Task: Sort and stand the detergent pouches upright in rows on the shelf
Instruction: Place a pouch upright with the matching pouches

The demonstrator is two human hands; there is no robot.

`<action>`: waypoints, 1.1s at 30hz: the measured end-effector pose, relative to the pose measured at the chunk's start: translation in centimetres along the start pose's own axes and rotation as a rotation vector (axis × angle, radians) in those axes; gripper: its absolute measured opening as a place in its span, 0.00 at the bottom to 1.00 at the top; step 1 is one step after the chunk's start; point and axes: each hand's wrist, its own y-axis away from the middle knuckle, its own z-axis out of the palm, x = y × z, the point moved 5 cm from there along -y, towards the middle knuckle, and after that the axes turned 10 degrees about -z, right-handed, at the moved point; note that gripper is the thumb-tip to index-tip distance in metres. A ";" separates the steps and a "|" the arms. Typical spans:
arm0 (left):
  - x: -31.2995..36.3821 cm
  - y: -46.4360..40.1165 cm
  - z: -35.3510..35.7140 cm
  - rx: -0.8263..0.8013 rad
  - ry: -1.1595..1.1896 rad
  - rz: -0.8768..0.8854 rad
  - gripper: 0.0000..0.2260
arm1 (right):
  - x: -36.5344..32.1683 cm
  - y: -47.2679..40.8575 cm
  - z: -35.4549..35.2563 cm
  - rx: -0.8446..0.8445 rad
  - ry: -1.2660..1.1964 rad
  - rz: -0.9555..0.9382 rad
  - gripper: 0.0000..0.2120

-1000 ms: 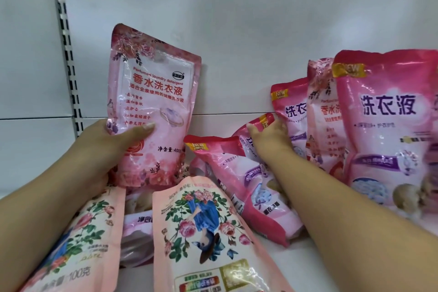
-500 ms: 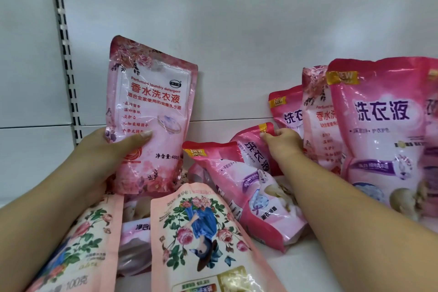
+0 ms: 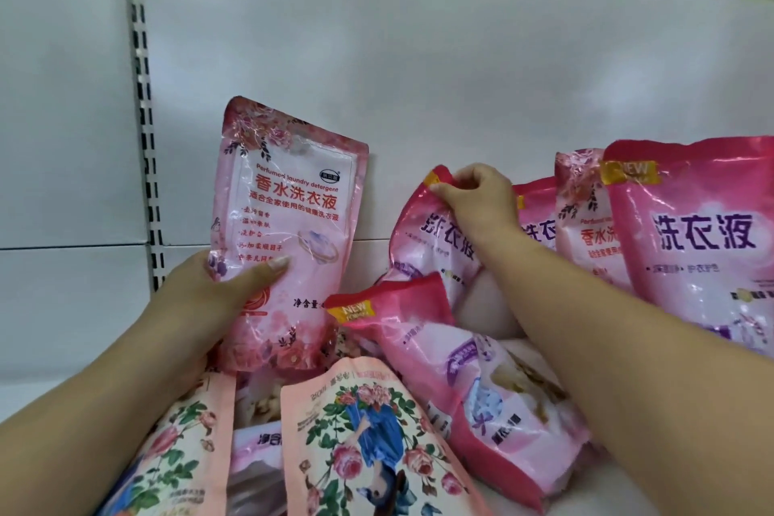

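My left hand (image 3: 218, 285) grips the lower left edge of a pale pink rose-print pouch (image 3: 289, 222), holding it upright near the shelf's back wall. My right hand (image 3: 477, 201) pinches the top edge of a darker pink pouch with purple lettering (image 3: 431, 239), lifted and tilted. Another pouch of that kind (image 3: 452, 369) lies flat just in front of it. To the right, several pink pouches stand upright, the nearest a large one (image 3: 703, 247), with a rose-print one (image 3: 586, 214) behind it.
Two peach pouches with flower pictures lie flat at the front, one in the centre (image 3: 368, 444) and one at the left (image 3: 176, 457). The white back wall (image 3: 419, 75) and a slotted upright rail (image 3: 144, 138) bound the shelf. Green foliage shows above.
My right hand has pulled the darker pink pouch up from lying flat to a raised tilt. The rose-print pouch in my left hand stays upright.
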 end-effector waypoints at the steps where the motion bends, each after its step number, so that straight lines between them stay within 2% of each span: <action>1: 0.0 0.0 -0.1 0.015 -0.005 0.010 0.11 | -1.1 -0.4 0.4 -0.014 0.027 -0.070 0.13; 4: 0.0 0.1 -0.2 0.049 0.000 0.032 0.06 | -3.3 -0.7 2.3 -0.155 0.141 -0.262 0.04; 5: 0.0 0.1 -0.1 0.056 0.005 0.033 0.06 | -3.5 -0.5 2.9 -0.225 0.164 -0.284 0.04; 7: 0.1 0.2 -0.1 0.069 0.008 0.040 0.06 | -3.0 0.1 4.0 -0.349 0.121 -0.244 0.12; 10: 0.0 0.1 -0.4 0.099 0.045 0.036 0.05 | -2.4 0.5 3.8 -0.333 -0.232 -0.068 0.14; 13: -0.2 -0.1 -0.5 0.109 0.087 0.010 0.05 | -1.9 1.0 2.4 -0.246 -0.371 -0.013 0.06; 14: -0.3 -0.1 -0.5 0.106 0.097 0.003 0.06 | -1.7 1.3 1.9 -0.223 -0.340 -0.022 0.04; 17: -0.3 -0.1 -0.4 0.098 0.095 -0.006 0.07 | -1.3 2.9 0.9 -0.130 -0.126 -0.073 0.07; 19: -0.2 0.0 -0.5 0.096 0.081 0.006 0.07 | -0.6 4.0 0.6 -0.156 0.093 -0.021 0.09; 20: -0.2 0.0 -0.5 0.101 0.073 0.013 0.07 | 0.4 4.6 0.4 -0.200 0.234 0.067 0.15; 22: 0.0 0.0 -0.4 0.114 0.059 0.023 0.07 | 2.3 6.1 -0.3 -0.326 0.435 0.307 0.34; 23: -0.1 0.1 -0.3 0.118 0.055 0.021 0.06 | 2.8 7.2 -0.6 -0.407 0.470 0.424 0.42; 24: -0.1 0.1 -0.2 0.115 0.057 0.017 0.06 | 3.2 8.4 -0.7 -0.523 0.469 0.519 0.44; 26: -0.1 0.1 -0.1 0.096 0.070 0.016 0.05 | 3.3 10.2 -0.2 -0.770 0.359 0.608 0.36; 27: -0.1 0.1 -0.1 0.087 0.069 0.021 0.06 | 3.1 10.7 -0.1 -0.838 0.323 0.616 0.31; 30: -0.1 0.1 -0.3 0.066 0.071 0.038 0.12 | 2.8 10.6 -0.4 -0.889 0.411 0.545 0.32; 33: -0.2 0.1 -0.2 0.065 0.079 0.030 0.16 | 2.6 10.3 -0.7 -0.854 0.493 0.480 0.34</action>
